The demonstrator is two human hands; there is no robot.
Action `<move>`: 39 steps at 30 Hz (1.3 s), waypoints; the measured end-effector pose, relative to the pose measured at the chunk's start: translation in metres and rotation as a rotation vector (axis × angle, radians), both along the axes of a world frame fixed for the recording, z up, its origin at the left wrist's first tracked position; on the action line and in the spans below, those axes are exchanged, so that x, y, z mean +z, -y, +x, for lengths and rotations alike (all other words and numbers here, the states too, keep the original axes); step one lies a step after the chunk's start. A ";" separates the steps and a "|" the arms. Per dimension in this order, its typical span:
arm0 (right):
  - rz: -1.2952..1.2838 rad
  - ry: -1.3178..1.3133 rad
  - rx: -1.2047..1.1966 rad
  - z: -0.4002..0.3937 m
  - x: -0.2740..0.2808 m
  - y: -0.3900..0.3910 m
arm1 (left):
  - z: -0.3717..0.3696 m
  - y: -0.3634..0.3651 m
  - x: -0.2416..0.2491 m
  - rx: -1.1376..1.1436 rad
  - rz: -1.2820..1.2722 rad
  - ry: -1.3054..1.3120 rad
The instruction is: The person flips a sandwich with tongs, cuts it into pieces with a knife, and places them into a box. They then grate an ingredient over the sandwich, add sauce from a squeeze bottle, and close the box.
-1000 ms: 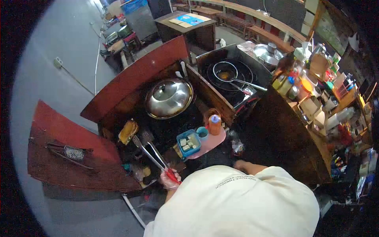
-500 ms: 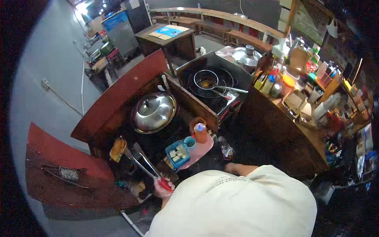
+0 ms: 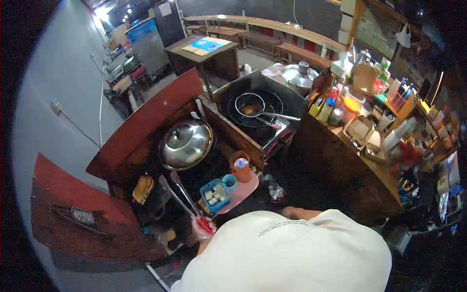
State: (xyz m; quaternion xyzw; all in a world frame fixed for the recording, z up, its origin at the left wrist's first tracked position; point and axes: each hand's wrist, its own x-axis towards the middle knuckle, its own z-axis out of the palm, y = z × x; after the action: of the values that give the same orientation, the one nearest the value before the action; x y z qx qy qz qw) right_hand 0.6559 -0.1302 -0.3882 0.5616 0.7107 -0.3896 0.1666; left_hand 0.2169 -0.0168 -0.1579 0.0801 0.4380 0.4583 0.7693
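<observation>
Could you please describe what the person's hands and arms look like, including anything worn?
The left hand appears to wear a thin, see-through glove. The right hand is small and dim, so a glove there cannot be confirmed. The off-white shirt has small dark lettering; no sleeve covers the visible forearms.

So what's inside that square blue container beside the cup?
Several white blocks sit in the blue container. Anything beneath them is covered, so I can't tell what's there.
</observation>
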 end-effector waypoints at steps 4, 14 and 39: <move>-0.220 -0.004 -0.153 -0.002 0.023 -0.009 | 0.021 0.000 0.026 0.043 -0.010 -0.053; -0.201 0.034 -0.302 0.018 0.022 -0.007 | 0.041 0.009 0.035 0.047 0.078 -0.126; 0.152 -0.142 -0.042 0.078 -0.164 0.035 | 0.058 0.014 0.006 -0.056 0.013 -0.096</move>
State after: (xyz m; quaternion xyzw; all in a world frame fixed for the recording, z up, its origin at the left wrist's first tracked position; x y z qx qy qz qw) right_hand 0.7340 -0.1654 -0.5524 0.5583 0.7363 -0.3767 0.0648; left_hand 0.2753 -0.0307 -0.1517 0.1192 0.4690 0.4350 0.7594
